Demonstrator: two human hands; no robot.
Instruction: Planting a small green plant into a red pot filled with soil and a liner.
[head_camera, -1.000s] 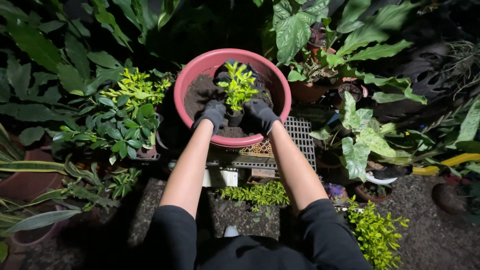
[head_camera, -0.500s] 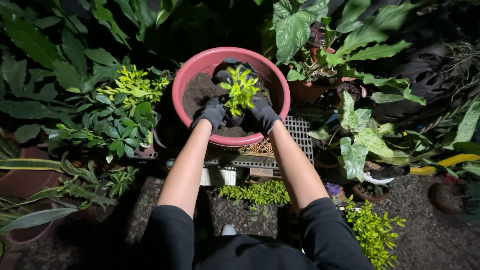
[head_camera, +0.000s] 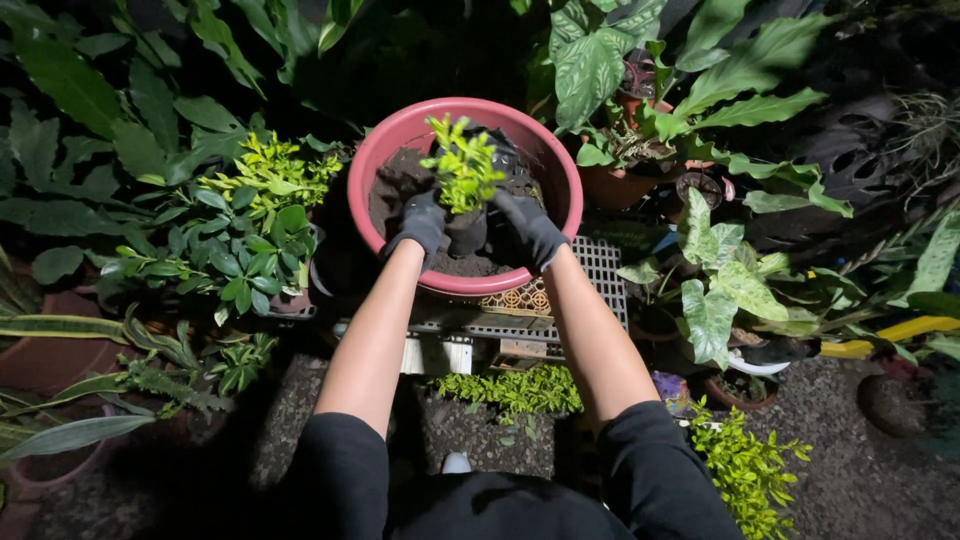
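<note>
Seedling over the basin.
Left hand and right hand, gloved, are clasping the small yellow-green seedling's dark root ball above the round pink plastic basin of soil; supporting it underneath seems wise.

Only one view is being given, taken from a camera worn on the head. The scene is being looked down on steeply and forwards, past both bare forearms to a pink basin set near at arm's reach. Leafy plants are being taken in all around, with gravel ground at the lower edge.
</note>
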